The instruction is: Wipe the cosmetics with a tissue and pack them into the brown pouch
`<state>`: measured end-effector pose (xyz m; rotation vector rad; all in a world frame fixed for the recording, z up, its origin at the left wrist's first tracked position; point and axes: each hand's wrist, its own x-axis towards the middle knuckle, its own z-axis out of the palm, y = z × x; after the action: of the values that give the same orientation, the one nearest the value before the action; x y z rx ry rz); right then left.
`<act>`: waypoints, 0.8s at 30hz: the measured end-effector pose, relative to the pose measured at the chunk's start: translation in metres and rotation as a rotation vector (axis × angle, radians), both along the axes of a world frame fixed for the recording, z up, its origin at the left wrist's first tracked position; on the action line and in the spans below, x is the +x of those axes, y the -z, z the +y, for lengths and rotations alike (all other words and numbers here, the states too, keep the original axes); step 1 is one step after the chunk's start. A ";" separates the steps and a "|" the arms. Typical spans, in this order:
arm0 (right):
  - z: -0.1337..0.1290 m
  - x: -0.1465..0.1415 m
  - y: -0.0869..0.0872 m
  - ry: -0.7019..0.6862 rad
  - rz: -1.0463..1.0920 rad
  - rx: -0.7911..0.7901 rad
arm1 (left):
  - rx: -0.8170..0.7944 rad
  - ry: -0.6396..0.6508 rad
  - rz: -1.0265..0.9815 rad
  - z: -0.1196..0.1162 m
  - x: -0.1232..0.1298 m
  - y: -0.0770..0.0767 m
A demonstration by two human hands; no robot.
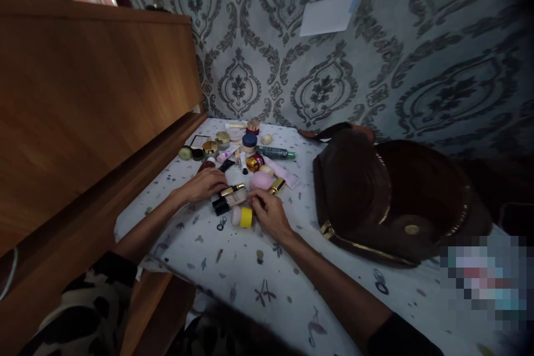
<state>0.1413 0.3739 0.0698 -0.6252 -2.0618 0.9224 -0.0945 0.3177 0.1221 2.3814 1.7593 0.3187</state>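
In the head view, my left hand [207, 184] rests at the left front of a group of cosmetics, its fingers loosely stretched and bent down, with no held thing visible. Close to its fingertips lies a black-and-gold tube [232, 189]. My right hand [270, 212] is closed, thumb and fingers together at the end of a beige foundation bottle [237, 198] with a black cap; what is between them is hidden. Just in front of the bottle lies a jar with a yellow lid [246, 217]. A pink makeup sponge [261, 181] and a gold tube [277, 186] sit behind my right hand.
Behind are a blue-lidded jar [249, 142], a green-capped bottle [276, 153], a pink squeeze tube [286, 174] and gold-lidded jars [211, 148]. A dark brown bag [354, 200] stands open at right. A wooden panel [104, 67] borders the left; patterned wall [275, 67] rises behind.
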 end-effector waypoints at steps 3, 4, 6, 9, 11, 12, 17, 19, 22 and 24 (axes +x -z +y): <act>-0.001 0.000 -0.001 -0.014 -0.010 0.013 | 0.066 -0.118 0.096 0.017 0.009 0.005; -0.001 0.000 -0.002 -0.025 -0.016 0.028 | 0.084 -0.143 0.128 0.023 0.013 0.007; -0.004 0.001 -0.004 -0.043 -0.023 0.085 | 0.109 -0.164 0.154 0.033 0.019 0.010; -0.009 0.004 -0.009 -0.095 -0.018 0.204 | 0.149 -0.176 0.140 0.038 0.023 0.015; -0.014 0.006 -0.011 -0.205 -0.039 0.308 | 0.213 -0.191 0.067 0.037 0.023 0.018; -0.016 0.007 -0.011 -0.271 -0.070 0.369 | 0.261 -0.198 -0.034 0.036 0.022 0.019; -0.024 0.009 -0.010 -0.388 -0.229 0.583 | 0.464 -0.329 -1.151 0.038 0.010 0.018; -0.024 0.008 -0.008 -0.372 -0.245 0.617 | 0.580 -0.437 -1.479 0.040 -0.001 0.015; -0.022 0.006 -0.005 -0.291 -0.238 0.643 | 0.767 -0.557 -1.591 0.041 -0.025 0.012; -0.020 0.004 -0.002 -0.195 -0.215 0.649 | 0.871 -0.643 -1.617 0.037 -0.044 0.012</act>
<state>0.1452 0.3535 0.0718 -0.1783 -2.4668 0.2451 -0.1384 0.3552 0.1104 0.7123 1.3205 2.4674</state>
